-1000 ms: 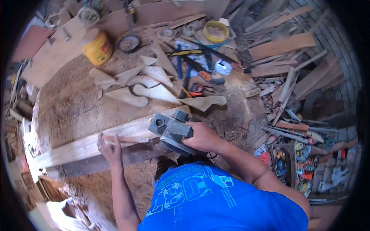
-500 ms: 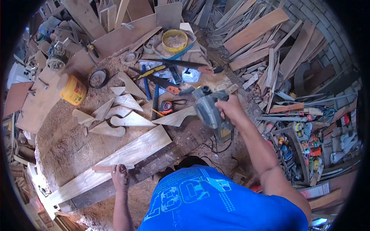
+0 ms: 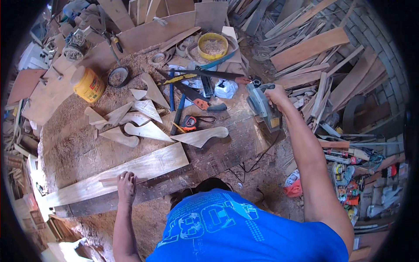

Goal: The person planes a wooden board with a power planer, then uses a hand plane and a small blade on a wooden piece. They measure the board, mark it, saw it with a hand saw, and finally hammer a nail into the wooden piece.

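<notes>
My right hand [image 3: 276,94] grips the rear handle of a grey-green electric planer [image 3: 262,107], whose cord trails down off the bench. The planer is over the right end of the workbench, apart from the wood pieces. My left hand [image 3: 126,183] is closed round a short, thin reddish wooden strip [image 3: 108,180], which lies across a long pale board [image 3: 161,160]. This board runs along the near edge of the bench. Beyond it lie several curved wooden pieces [image 3: 201,136], one of them close to the board's right end.
Past the curved pieces sit a tape measure [image 3: 189,122], a handsaw [image 3: 201,103], a yellow tub [image 3: 88,85] and a yellow bowl of shavings [image 3: 213,46]. Sawdust covers much of the workbench [image 3: 70,153]. Scrap planks [image 3: 310,48] are piled at the right, above scattered tools [image 3: 349,174].
My right hand has carried the planer rightward, away from the curved piece it overlapped. My left hand stays on the strip over the board. The camera view has shifted a little.
</notes>
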A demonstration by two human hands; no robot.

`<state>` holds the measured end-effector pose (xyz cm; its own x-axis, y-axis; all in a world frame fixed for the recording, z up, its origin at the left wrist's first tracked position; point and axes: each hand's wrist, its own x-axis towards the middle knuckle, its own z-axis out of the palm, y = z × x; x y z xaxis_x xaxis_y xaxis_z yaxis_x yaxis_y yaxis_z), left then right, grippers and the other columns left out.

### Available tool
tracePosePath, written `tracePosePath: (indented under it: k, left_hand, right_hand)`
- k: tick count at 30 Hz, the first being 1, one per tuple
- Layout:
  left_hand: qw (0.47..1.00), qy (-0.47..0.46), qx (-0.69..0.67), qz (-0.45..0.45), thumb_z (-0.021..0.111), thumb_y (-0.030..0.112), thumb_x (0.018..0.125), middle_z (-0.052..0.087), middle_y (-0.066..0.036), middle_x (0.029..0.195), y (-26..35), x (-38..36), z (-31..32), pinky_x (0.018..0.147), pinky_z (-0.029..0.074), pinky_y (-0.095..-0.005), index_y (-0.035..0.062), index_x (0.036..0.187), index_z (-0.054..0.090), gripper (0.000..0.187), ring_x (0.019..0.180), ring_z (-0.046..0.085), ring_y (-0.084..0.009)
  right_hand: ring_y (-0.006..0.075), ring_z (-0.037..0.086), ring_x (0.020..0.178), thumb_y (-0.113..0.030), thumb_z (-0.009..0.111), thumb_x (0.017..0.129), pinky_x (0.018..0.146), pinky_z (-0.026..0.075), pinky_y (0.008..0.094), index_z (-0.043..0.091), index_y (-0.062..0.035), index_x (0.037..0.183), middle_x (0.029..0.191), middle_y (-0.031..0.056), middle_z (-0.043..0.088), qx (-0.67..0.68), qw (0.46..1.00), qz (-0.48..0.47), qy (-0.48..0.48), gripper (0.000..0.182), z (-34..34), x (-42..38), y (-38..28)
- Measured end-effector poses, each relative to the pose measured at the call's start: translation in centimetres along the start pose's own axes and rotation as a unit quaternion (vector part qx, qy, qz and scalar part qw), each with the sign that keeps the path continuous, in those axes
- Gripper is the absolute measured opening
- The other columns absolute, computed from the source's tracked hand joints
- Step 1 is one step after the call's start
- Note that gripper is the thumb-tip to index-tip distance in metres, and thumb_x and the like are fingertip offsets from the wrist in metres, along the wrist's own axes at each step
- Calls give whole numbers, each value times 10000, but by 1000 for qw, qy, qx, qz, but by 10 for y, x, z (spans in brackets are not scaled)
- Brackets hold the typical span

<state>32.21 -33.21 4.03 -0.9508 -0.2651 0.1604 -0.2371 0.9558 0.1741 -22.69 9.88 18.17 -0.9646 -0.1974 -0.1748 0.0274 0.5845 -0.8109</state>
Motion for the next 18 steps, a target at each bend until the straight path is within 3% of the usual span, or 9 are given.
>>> tracePosePath:
  k: [10, 16, 18]
  left_hand:
    - [999, 24, -37, -27, 602, 79, 865, 620, -92, 994, 19, 25, 21, 915, 429, -432, 39, 933, 624, 82, 1040, 579, -302]
    - [997, 35, -33, -53, 617, 67, 845, 623, -99, 983, 9, 14, 25, 910, 431, -441, 34, 924, 637, 88, 1003, 577, -311]
    - [996, 35, -40, -68, 624, 64, 840, 626, -101, 971, 7, 10, 32, 907, 435, -443, 35, 923, 634, 89, 992, 580, -315]
  right_hand:
    - [137, 523, 479, -115, 657, 729, 452, 419, 316, 628, -7, 790, 658, 36, 592, 1, 999, -38, 6, 128, 5, 18, 34]
    - [144, 571, 514, -145, 696, 735, 478, 461, 318, 665, 16, 905, 696, 64, 636, -44, 997, -55, 34, 237, -4, 20, 38]
    - [221, 660, 619, -279, 743, 753, 589, 523, 374, 686, 33, 960, 763, 124, 695, -143, 988, -59, -22, 378, -11, 31, 39]
